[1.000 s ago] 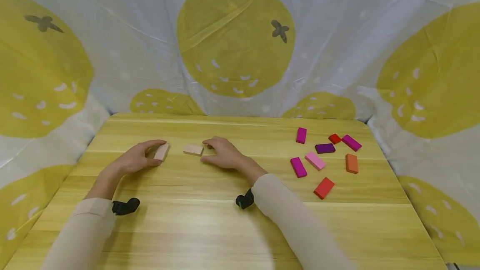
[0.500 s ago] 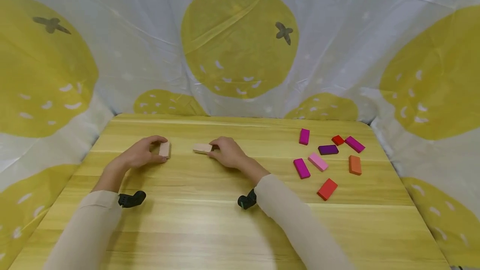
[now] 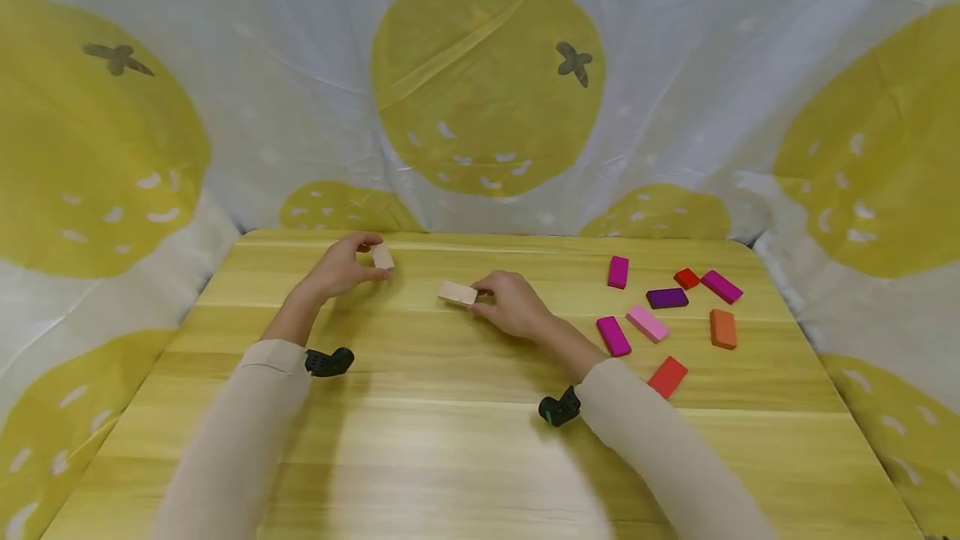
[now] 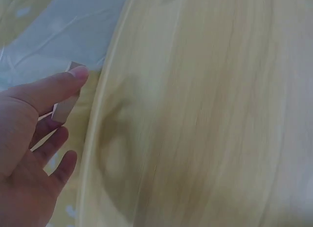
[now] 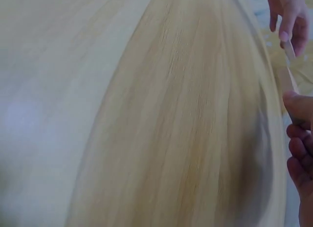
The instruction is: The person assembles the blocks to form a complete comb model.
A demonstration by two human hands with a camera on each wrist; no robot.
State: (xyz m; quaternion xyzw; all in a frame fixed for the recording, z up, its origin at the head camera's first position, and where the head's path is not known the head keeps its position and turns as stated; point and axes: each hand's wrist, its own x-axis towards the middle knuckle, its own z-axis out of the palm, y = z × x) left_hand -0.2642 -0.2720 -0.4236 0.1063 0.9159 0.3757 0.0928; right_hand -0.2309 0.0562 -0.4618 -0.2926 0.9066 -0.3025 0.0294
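Note:
My left hand [image 3: 340, 267] pinches a plain wooden block [image 3: 383, 257] between thumb and fingers, near the back of the table. In the left wrist view that block [image 4: 65, 103] stands out past the thumb, raised above the tabletop, and the lower fingers are loosely bent. A second plain wooden block [image 3: 457, 293] is pinched by one end in my right hand [image 3: 513, 304], its free end pointing left. The two blocks are apart, the left one farther back. In the right wrist view the right hand's block [image 5: 287, 81] shows at the right edge, below the other hand.
To the right lie several coloured blocks, among them a purple block [image 3: 667, 298], a pink block [image 3: 647, 322], an orange block [image 3: 723, 329] and a red block [image 3: 667, 377] partly behind the right sleeve. A patterned curtain [image 3: 300, 107] surrounds the wooden table [image 3: 420, 440].
The right hand has taken hold of its wooden block and moved right with it. The left hand has carried its block rightward and toward the back of the table.

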